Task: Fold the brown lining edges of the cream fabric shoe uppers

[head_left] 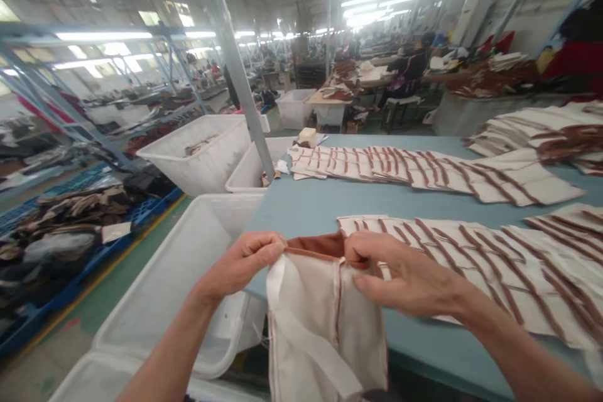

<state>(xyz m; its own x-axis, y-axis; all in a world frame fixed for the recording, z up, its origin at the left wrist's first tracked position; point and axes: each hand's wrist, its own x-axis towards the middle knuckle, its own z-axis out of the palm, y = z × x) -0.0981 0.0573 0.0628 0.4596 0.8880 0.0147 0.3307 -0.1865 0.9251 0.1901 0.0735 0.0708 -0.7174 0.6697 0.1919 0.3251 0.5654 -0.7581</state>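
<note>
A cream cloth bag with a brown band along its top hangs over the near edge of the blue table. My left hand pinches the bag's top left corner, fingers closed on the cloth. My right hand grips the top right of the brown band, thumb and fingers closed over it. The bag's mouth is held stretched between both hands. Just right of my hands a row of overlapping cream pieces with brown strips lies flat on the table.
A second row of cream pieces lies further back, with more stacks at the far right. White plastic bins stand left of the table, by a slanted metal post. A blue pallet with dark cloth sits on the floor.
</note>
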